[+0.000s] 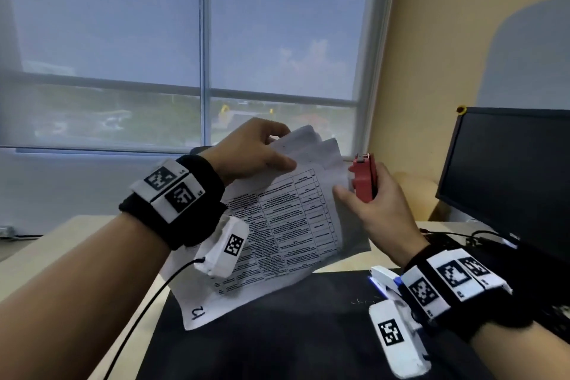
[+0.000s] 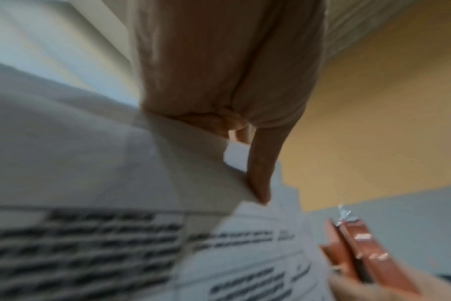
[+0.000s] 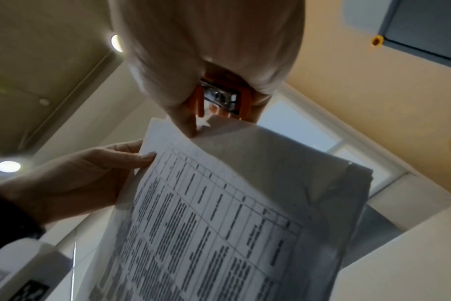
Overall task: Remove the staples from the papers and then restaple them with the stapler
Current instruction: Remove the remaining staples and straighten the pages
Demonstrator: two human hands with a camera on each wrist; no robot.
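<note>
A sheaf of printed papers (image 1: pixel 287 225) is held up in the air above the desk. My left hand (image 1: pixel 271 151) pinches their top left corner, thumb in front and fingers behind, and the top sheets there are fanned apart. My right hand (image 1: pixel 354 203) grips a red staple remover (image 1: pixel 364 176) upright at the papers' right edge, its thumb touching the sheet. In the left wrist view the thumb (image 2: pixel 260 173) presses the papers (image 2: pixel 116 244), and the remover (image 2: pixel 368 254) carries a bent staple (image 2: pixel 344 213) at its tip. The right wrist view shows the remover (image 3: pixel 219 95) in the palm above the papers (image 3: pixel 219 213).
A white and blue stapler (image 1: pixel 384 279) lies on the black desk mat (image 1: pixel 293 333) just under my right wrist. A dark monitor (image 1: pixel 509 179) stands at the right with cables (image 1: pixel 456 237) at its foot. A window fills the wall behind the wooden desk (image 1: pixel 61 256).
</note>
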